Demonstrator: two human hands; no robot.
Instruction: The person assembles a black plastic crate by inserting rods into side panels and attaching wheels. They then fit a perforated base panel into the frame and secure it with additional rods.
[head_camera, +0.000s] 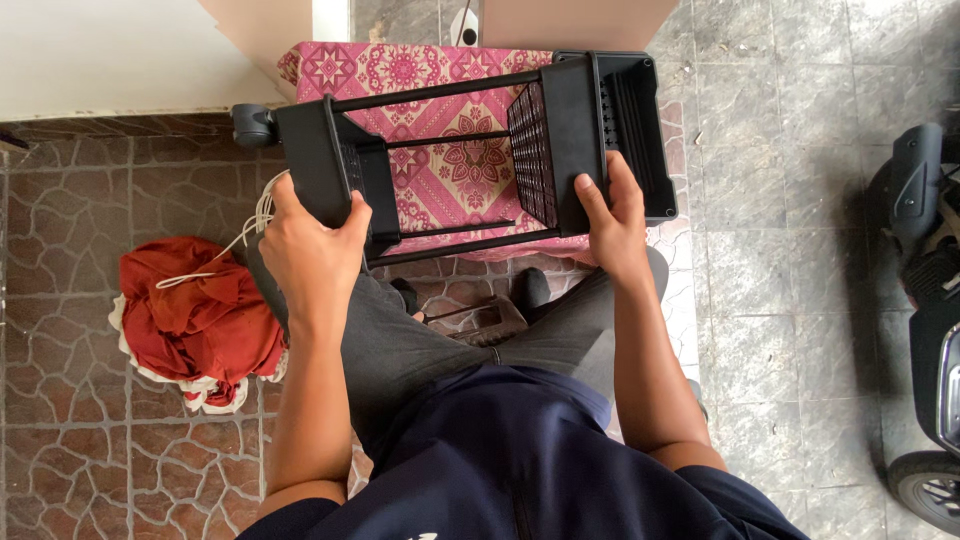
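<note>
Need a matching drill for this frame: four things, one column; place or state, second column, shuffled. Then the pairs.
Things:
1. black plastic shelf rack with mesh trays and thin rods
2. red cloth bundle with white trim
3. pink patterned cloth
4. dark scooter

Places or states:
A. at the right edge of the view
B. heaped on the stone floor, to the left
C. gripped on its side by left hand and right hand
D. spread flat behind the rack

Pairs: 1-C, 2-B, 3-D, 4-A
</note>
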